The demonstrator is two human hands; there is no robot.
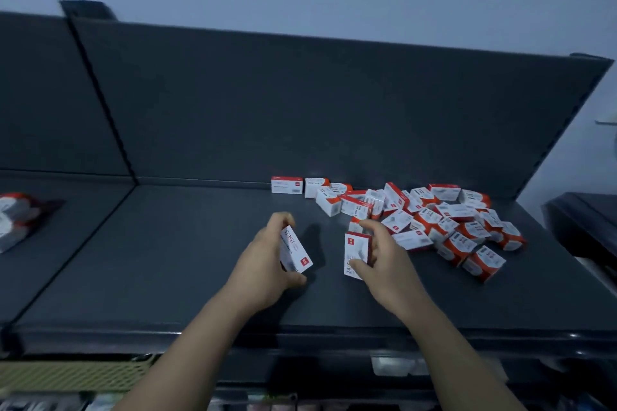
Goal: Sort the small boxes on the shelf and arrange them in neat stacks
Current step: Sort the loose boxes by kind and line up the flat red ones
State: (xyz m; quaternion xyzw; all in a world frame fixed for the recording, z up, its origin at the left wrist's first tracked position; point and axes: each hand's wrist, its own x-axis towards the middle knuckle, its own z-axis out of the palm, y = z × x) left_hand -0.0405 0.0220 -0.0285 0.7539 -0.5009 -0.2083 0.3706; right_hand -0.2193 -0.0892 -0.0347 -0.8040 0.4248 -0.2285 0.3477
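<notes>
Two hands reach forward: left hand point(267, 257) grips one box point(295, 252), right hand point(380, 253) pinches another box point(355, 252).

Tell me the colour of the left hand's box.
White with red markings: the box in the left hand, head view.

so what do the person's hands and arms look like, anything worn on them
Two bare hands, the left hand and the right hand, on bare forearms: no sleeves, gloves, rings, watch or bands show as far as the picture's lower edge.
</notes>
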